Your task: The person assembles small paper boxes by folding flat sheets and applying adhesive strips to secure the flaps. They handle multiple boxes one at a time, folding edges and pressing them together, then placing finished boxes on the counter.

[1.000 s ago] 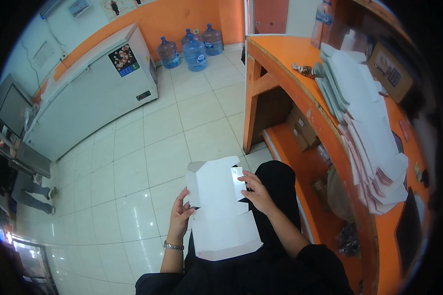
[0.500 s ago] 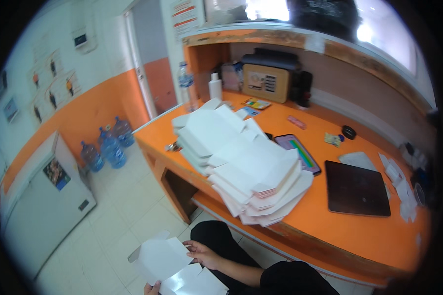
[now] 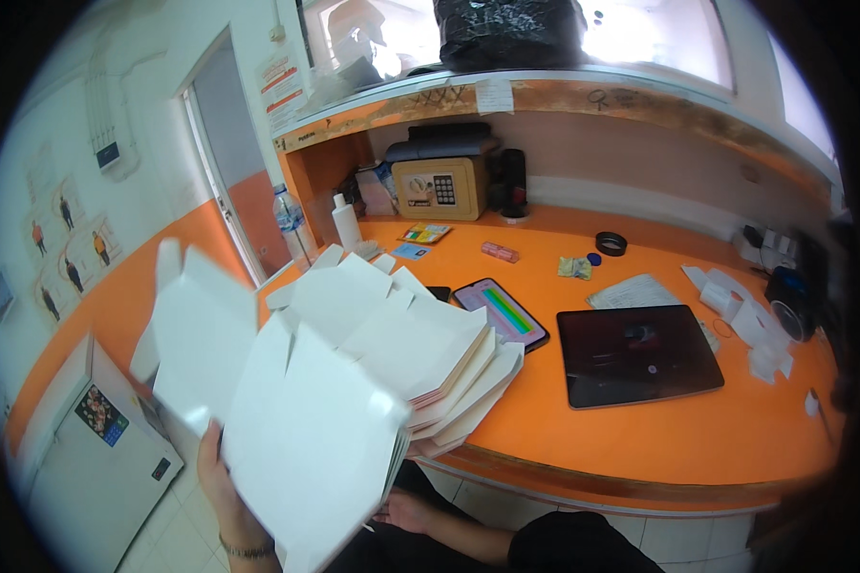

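Observation:
My left hand [image 3: 225, 492], with a bracelet on its wrist, grips the left edge of several flat white cardboard box blanks [image 3: 306, 430], its thumb on the front face. They are held up, tilted, over my lap and in front of the desk. My right hand [image 3: 408, 511] is low by my lap, beside the lower right edge of these blanks. Its fingers are curled and partly hidden, so what they hold cannot be made out. Just behind the raised blanks, a thick pile of similar blanks [image 3: 430, 349] lies on the orange desk [image 3: 506, 435], overhanging its front edge.
A phone [image 3: 502, 313] with a lit screen lies beside the pile, and a dark closed laptop [image 3: 640, 355] is farther right. At the back stand a safe [image 3: 438, 188], a white bottle [image 3: 346, 222] and a water bottle [image 3: 294, 227]. A white chest freezer [image 3: 96, 468] stands at left.
My left hand has come up with several blanks, which now cover part of the pile. In the earlier frame both hands were at a blank low by my lap. The view has turned right.

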Motion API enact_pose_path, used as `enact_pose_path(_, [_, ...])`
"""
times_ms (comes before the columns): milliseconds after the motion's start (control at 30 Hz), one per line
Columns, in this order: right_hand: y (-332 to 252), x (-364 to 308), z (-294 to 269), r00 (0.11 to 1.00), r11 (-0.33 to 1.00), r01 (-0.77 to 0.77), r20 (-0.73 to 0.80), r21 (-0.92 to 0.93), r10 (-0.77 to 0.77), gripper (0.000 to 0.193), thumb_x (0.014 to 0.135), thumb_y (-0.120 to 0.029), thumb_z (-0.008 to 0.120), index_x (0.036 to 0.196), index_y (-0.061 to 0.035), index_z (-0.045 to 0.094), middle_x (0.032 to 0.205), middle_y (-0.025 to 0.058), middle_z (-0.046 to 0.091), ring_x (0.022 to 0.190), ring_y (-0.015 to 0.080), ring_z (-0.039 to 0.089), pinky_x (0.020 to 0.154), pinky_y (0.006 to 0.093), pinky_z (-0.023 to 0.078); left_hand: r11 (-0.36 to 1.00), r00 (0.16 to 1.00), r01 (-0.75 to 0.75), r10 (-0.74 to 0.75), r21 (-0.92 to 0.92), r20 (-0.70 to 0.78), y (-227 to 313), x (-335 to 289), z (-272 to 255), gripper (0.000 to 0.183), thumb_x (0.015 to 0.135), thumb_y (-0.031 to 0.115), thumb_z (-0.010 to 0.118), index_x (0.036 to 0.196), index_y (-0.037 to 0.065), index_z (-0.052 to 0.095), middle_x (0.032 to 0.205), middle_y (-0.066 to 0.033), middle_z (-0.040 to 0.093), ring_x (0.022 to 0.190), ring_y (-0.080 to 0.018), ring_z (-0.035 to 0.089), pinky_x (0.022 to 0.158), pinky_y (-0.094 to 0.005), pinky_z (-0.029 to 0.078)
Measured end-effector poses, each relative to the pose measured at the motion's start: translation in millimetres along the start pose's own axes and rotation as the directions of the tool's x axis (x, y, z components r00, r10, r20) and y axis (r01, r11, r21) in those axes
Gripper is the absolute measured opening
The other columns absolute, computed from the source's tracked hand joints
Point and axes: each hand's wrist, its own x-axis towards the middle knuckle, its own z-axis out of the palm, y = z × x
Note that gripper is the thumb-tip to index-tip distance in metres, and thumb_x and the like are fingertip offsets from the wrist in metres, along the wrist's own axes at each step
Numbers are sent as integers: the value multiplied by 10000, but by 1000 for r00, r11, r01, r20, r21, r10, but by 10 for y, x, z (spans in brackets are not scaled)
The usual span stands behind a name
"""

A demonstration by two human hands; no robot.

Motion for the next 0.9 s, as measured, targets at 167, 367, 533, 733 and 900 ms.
enact_pose_path(167, [-29, -75, 48, 994, 996, 10, 112, -94, 1, 308, 963, -149, 475, 1265, -89, 471, 1097, 60, 593, 958, 165, 587, 884, 348, 477, 999, 984, 29, -22, -39, 177, -369, 514, 610, 394, 966, 221, 474, 1250, -51, 455, 1174, -169, 572, 1035, -232, 586, 884, -345, 484])
enact_pose_path(367, [-61, -111, 16, 987, 995, 42, 156, -88, -28, 278, 972, -137, 468, 1246, -87, 476, 1081, 57, 590, 937, 150, 581, 870, 322, 474, 866, 954, -253, 149, 430, 260, -835, 401, 626, 573, 974, 284, 483, 1440, 26, 271, 1359, -90, 441, 1115, -167, 512, 861, -272, 427])
enact_pose_path(533, [-84, -407, 206, 967, 806, 157, 256, -571, -7, 266, 974, -155, 492, 1228, -78, 493, 1077, 34, 586, 945, 137, 574, 863, 305, 464, 750, 921, -385, 274, 537, 278, -894, 323, 95, 544, 961, 290, 481, 1440, 94, 315, 1408, -115, 380, 1216, -200, 432, 944, -356, 374])
enact_pose_path(733, [-780, -2027, 1159, 854, 93, 520, 515, -849, -74, 154, 921, -136, 529, 945, -36, 644, 893, 112, 618, 854, 293, 594, 857, 441, 463, 326, 850, -526, 222, 785, 478, -1078, -806, -901, 354, 933, 188, 499, 1196, -38, 571, 1232, -181, 575, 1159, -334, 529, 1043, -445, 343])
enact_pose_path(900, [-1619, -3150, 2232, 970, -108, 230, 237, -967, -58, 216, 927, -81, 566, 1130, -44, 629, 1004, 92, 661, 918, 224, 627, 815, 335, 492, 41, 476, -833, -456, 552, 752, -1409, -1573, -2152, 390, 940, 308, 490, 1242, 78, 582, 1447, -103, 414, 1370, -365, 302, 1112, -530, 206])
